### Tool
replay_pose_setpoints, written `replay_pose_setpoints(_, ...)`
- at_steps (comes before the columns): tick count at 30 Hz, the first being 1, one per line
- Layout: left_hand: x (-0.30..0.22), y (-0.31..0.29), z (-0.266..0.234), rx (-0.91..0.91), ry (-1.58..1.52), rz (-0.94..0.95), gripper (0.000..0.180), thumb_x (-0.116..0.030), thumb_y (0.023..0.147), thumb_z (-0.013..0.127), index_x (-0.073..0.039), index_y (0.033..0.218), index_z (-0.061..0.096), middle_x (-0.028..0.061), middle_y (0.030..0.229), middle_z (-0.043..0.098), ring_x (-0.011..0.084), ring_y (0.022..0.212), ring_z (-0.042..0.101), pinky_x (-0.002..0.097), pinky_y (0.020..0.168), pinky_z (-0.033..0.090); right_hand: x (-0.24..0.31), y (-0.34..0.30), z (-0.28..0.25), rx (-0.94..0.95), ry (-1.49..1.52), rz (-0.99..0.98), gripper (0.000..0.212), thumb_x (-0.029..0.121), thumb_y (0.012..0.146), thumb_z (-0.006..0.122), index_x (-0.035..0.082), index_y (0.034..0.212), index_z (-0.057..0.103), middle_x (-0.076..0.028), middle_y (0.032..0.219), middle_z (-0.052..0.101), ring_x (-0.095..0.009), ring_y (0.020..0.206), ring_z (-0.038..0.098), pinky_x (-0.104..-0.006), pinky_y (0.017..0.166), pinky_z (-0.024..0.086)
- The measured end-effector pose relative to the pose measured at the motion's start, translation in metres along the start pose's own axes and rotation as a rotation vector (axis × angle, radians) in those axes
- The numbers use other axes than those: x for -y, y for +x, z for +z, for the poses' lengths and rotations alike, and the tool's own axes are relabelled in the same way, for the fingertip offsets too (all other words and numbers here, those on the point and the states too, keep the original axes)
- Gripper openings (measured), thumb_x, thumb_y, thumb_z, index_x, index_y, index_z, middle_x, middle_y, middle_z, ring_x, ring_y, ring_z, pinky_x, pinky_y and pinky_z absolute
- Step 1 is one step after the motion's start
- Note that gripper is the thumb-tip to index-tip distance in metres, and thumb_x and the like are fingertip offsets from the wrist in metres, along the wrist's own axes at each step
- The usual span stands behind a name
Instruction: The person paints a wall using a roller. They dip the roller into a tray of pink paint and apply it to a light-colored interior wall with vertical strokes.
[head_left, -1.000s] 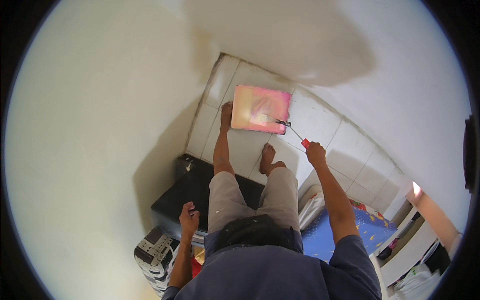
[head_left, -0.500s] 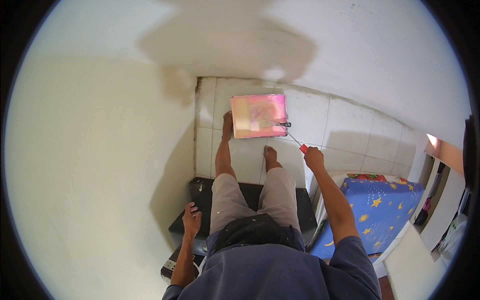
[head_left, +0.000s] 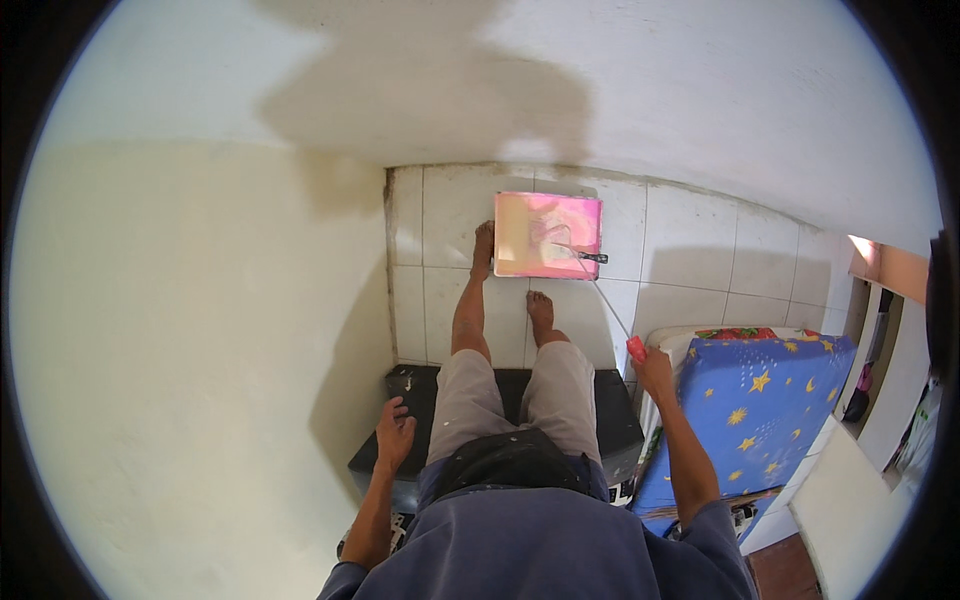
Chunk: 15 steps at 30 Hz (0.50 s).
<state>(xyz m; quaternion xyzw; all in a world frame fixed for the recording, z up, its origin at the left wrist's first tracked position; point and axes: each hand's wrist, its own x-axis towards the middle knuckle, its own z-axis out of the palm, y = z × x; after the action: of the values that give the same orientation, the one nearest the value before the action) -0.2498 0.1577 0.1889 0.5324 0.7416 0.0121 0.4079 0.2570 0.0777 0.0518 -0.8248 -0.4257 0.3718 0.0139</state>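
View from above, left to right. A cream wall fills the left side and meets a white wall at a corner above the tiled floor. The person sits on a black box-like seat; the left hand lies flat on its top, fingers loosely spread. Both bare feet rest on the tiles, the left foot touching the left edge of the paint tray, a rectangular tray smeared pink and cream, lying near the wall. The right hand is curled around the red handle of a long thin roller frame, whose dark head sits at the tray's right edge. A blue star-patterned mattress lies at right, just beside that hand.
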Motion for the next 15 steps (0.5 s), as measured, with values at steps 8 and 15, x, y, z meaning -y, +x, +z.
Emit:
replay_pose_setpoints(8,-0.009,0.0,-0.027,0.02,0.143,0.099,0.028,-0.013,0.079,0.057,-0.001,0.104,0.055,0.0181,0.09,0.062,0.0281,0.075,0.062,0.0379,0.069,0.049,0.018,-0.107,-0.036,0.023,0.2,0.044,0.029,0.028,0.076,0.063,0.002,0.087,0.061,-0.022,0.075,0.062,-0.04,0.075,0.06,-0.0462,0.066,0.047)
replay_pose_setpoints(15,0.017,0.025,-0.065,-0.019,0.312,0.204,0.026,-0.024,0.083,0.053,0.0,0.077,0.055,0.021,0.072,0.059,0.0396,0.069,0.057,0.0439,0.064,0.045,0.055,-0.193,-0.057,-0.073,0.357,-0.038,0.031,0.027,0.07,0.07,0.003,0.089,0.061,-0.019,0.074,0.062,-0.037,0.068,0.061,-0.0426,0.06,0.047)
